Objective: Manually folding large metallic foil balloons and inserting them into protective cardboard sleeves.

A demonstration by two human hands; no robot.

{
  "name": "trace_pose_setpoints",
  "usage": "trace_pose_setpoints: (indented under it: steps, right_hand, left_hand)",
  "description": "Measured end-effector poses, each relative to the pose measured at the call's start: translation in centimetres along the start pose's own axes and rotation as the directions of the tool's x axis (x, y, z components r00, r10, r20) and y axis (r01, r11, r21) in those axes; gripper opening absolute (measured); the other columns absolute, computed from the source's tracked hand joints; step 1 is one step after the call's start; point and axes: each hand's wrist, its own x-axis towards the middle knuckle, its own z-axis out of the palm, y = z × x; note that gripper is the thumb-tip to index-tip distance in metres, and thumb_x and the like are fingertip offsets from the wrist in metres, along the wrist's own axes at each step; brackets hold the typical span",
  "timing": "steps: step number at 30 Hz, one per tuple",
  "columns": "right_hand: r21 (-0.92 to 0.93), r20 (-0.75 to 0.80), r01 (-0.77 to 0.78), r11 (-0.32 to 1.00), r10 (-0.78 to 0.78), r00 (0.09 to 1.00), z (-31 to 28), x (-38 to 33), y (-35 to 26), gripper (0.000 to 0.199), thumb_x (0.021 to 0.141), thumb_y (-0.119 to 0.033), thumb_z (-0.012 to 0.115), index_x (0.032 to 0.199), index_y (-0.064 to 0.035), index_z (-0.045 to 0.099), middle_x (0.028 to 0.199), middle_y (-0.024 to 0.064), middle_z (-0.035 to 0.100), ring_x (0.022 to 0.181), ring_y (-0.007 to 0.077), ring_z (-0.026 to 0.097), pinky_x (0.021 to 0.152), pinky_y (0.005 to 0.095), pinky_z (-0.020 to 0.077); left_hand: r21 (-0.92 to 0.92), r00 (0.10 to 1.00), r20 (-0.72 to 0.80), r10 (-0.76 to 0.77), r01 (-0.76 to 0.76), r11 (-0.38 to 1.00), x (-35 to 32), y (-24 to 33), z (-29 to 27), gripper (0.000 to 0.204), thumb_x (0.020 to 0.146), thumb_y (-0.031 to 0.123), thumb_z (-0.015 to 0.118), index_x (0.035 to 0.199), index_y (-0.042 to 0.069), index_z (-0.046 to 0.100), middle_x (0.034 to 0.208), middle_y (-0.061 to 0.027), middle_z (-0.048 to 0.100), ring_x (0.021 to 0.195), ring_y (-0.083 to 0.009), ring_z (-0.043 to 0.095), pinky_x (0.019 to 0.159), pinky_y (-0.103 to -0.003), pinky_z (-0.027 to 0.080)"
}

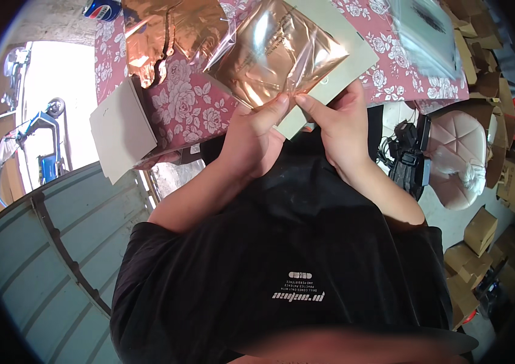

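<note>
The clear bag [272,57] with a copper-coloured sheet inside looks very light, thin and slick; the film wrinkles and glints, so it would likely slide between fingers and crease or tear if pulled hard. Behind it lies a pale grey-green card [345,67], flat and stiffer, which seems to give the bag some backing. The safest hold appears to be at the lower edge, film and card pinched together, rather than on the loose film alone.

That is where both hands are. The left hand [251,136] pinches the bag's lower edge with thumb on top, fingers closed under it. The right hand [339,124] is closed on the card's lower edge just beside, its thumb tip nearly meeting the left thumb. Neither hand is open.

The bag is held up in front of the chest, above the near edge of the table [191,103], not resting on it. It sits turned like a diamond: one corner points down towards the hands, the opposite one away towards the far table. The card's long axis runs from lower left to upper right.

On the floral cloth, up to the left, lies crumpled copper foil [160,33]. A grey board [121,130] overhangs the table's left edge. Another clear sleeve [424,30] lies at upper right. Cardboard boxes [479,233] and a pink stool [457,158] stand to the right.
</note>
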Motion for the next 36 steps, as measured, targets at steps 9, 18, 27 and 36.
trace_pose_setpoints:
  steps: [9, 18, 27, 36]
  right_hand:
    - [0.168, 0.087, -0.171, 0.971, 0.159, 0.984, -2.3, -0.3, -0.7, 0.025, 0.093, 0.005, 0.073, 0.114, -0.0052, 0.062, 0.092, -0.0013, 0.066, 0.081, 0.0115, 0.067, 0.074, 0.0277, 0.057]
    - [0.078, 0.083, -0.169, 0.983, 0.162, 0.983, -2.9, -0.7, -1.1, 0.017, 0.094, 0.0, 0.074, 0.108, -0.0062, 0.067, 0.093, 0.0007, 0.071, 0.082, 0.0114, 0.07, 0.069, 0.0261, 0.0589]
    - [0.117, 0.048, -0.258, 0.959, 0.254, 0.966, -3.2, -1.2, -1.0, 0.01, 0.096, 0.0, 0.072, 0.101, -0.0074, 0.067, 0.089, -0.0016, 0.067, 0.084, 0.011, 0.069, 0.073, 0.0303, 0.0631]
    - [0.211, 0.098, -0.22, 0.952, 0.204, 0.974, -2.9, -1.2, -1.0, 0.02, 0.096, 0.0, 0.072, 0.089, -0.01, 0.057, 0.088, 0.0012, 0.067, 0.08, 0.0142, 0.07, 0.074, 0.0317, 0.0643]
  left_hand:
    - [0.016, 1.0, -0.006, 0.027, -0.027, 1.0, -0.5, 0.5, 0.0, 0.026, 0.106, 0.008, 0.055, 0.126, -0.007, 0.061, 0.122, -0.0153, 0.069, 0.108, -0.0242, 0.069, 0.091, -0.039, 0.056]
    - [-0.042, 0.992, -0.05, 0.119, -0.121, 0.992, -0.8, 0.4, 0.1, 0.025, 0.103, 0.003, 0.058, 0.127, -0.004, 0.062, 0.123, -0.0118, 0.068, 0.118, -0.0216, 0.064, 0.105, -0.04, 0.05]
    - [-0.038, 0.999, -0.012, 0.036, -0.036, 0.999, -1.4, 0.4, -0.6, 0.027, 0.103, 0.001, 0.056, 0.128, -0.01, 0.059, 0.126, -0.0198, 0.067, 0.122, -0.0241, 0.064, 0.108, -0.042, 0.05]
    - [0.137, 1.0, -0.004, -0.017, 0.017, 0.99, -1.2, -0.4, -2.7, 0.029, 0.101, 0.001, 0.058, 0.13, -0.001, 0.059, 0.121, -0.011, 0.067, 0.117, -0.0224, 0.064, 0.11, -0.048, 0.047]
